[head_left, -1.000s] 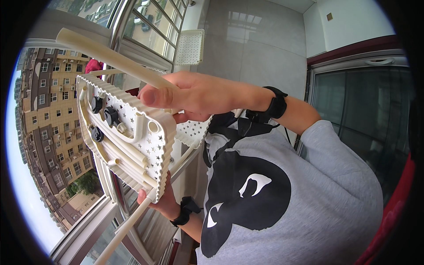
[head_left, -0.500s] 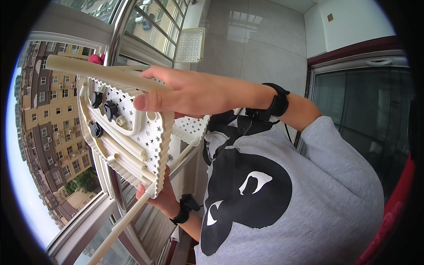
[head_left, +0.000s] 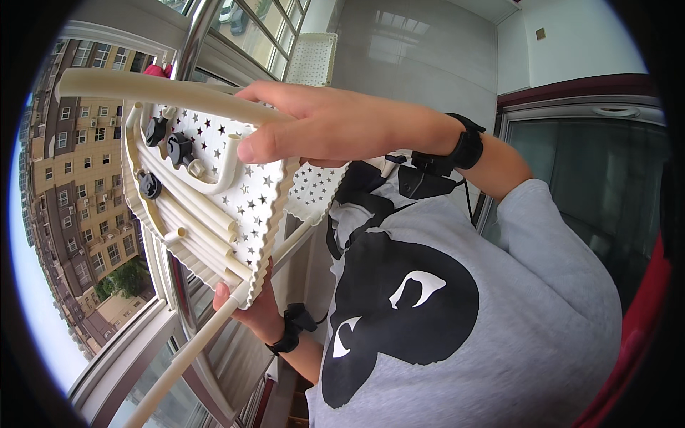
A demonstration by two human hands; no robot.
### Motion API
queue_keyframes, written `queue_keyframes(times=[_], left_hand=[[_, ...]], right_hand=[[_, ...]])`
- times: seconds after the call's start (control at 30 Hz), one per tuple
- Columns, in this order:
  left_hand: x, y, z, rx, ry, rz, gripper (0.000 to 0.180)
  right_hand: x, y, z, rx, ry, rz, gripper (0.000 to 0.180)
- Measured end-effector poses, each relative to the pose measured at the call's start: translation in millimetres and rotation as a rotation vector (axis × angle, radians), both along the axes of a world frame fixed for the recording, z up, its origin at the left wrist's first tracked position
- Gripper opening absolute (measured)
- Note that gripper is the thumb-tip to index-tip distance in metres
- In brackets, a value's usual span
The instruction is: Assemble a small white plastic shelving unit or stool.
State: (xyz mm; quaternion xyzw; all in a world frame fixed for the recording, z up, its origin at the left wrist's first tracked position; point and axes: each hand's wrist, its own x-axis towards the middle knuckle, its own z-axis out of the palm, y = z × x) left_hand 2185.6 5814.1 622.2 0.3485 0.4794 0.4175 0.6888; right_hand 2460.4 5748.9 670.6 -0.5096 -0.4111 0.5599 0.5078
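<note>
A white tray (head_left: pixel 260 192) with star-shaped cutouts and a wavy rim is tilted in front of me. Inside lie several cream tubes (head_left: pixel 207 228), a U-shaped tube (head_left: pixel 230 167) and three black casters (head_left: pixel 180 148). My right hand (head_left: pixel 321 121) is closed around one end of a thick cream tube (head_left: pixel 157 89) along the tray's far side. Its thumb rests by the end of the U-shaped tube, while the fingertips are partly hidden. Lower down, my left hand (head_left: pixel 257 310) grips the tray's corner from below, where a long cream pole (head_left: pixel 178 364) meets it.
A second star-cut tray (head_left: pixel 310 189) sits beyond the first, partly covered. Another pale tray (head_left: pixel 312 60) is farther back, beside the metal railing (head_left: pixel 193 39). Windows line the left side, with buildings outside. A dark glass door (head_left: pixel 578 178) stands at the right.
The view has shifted slightly. My right hand and the thick tube have moved up a little against the tray, leaving the U-shaped tube's end more exposed. My left hand keeps its hold.
</note>
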Motion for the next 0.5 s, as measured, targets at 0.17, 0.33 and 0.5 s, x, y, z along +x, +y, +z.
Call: queue_keyframes(times=[0.17,0.33,0.5], left_hand=[[-12.0,-0.4,-3.2,0.031,0.053,-0.103,0.067],[-17.3,0.8,-11.6,0.015,-0.022,-0.158,0.071],[-20.8,9.2,-21.2,0.071,0.006,-0.175,0.074]], right_hand=[[3.7,-5.3,-3.6,0.023,0.071,0.036,0.072],[5.2,-3.1,-16.7,0.066,0.136,0.031,0.075],[7.1,4.2,-16.7,0.061,0.191,0.024,0.077]])
